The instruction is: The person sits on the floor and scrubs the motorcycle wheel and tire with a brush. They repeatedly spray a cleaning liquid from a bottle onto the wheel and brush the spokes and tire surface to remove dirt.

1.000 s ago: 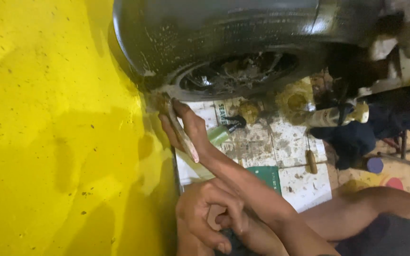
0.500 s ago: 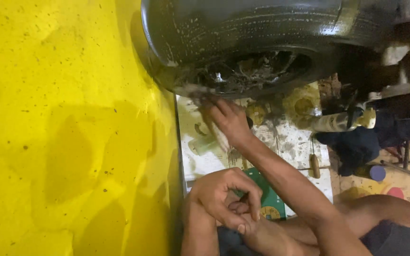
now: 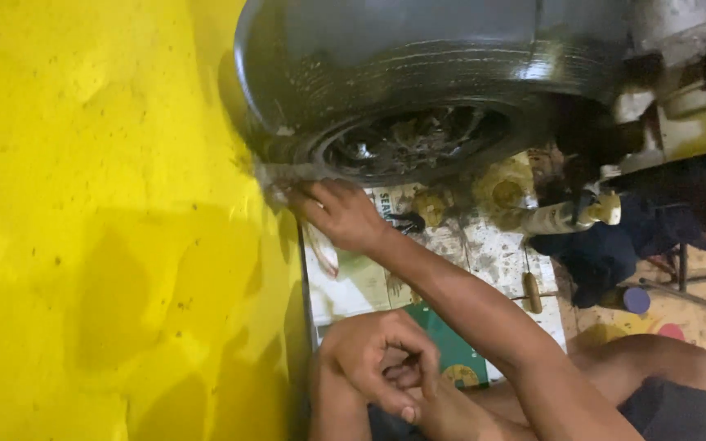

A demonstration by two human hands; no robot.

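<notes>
My right hand [image 3: 343,216] reaches up to the edge of the yellow body panel [image 3: 108,229], just below the black tyre [image 3: 418,65]. Its fingers press a pale strip of paper or cloth [image 3: 321,247] against the grey, scuffed edge there. The strip hangs down under my palm. My left hand [image 3: 377,367] lies lower down, fingers curled against my own leg, with nothing else in it. The dark wheel rim [image 3: 410,143] shows just past my right hand.
Dirty printed sheets [image 3: 467,245] cover the ground beside the wheel. On them lie a tool with a wooden handle [image 3: 531,291], a pale bottle [image 3: 561,216] and yellowish round parts [image 3: 504,192]. A person in dark blue clothes [image 3: 614,245] sits at the right.
My right hand has slid with the strip from the lower panel edge up to the corner under the tyre. The view has swung, so the tyre fills more of the top. My left hand stays curled.
</notes>
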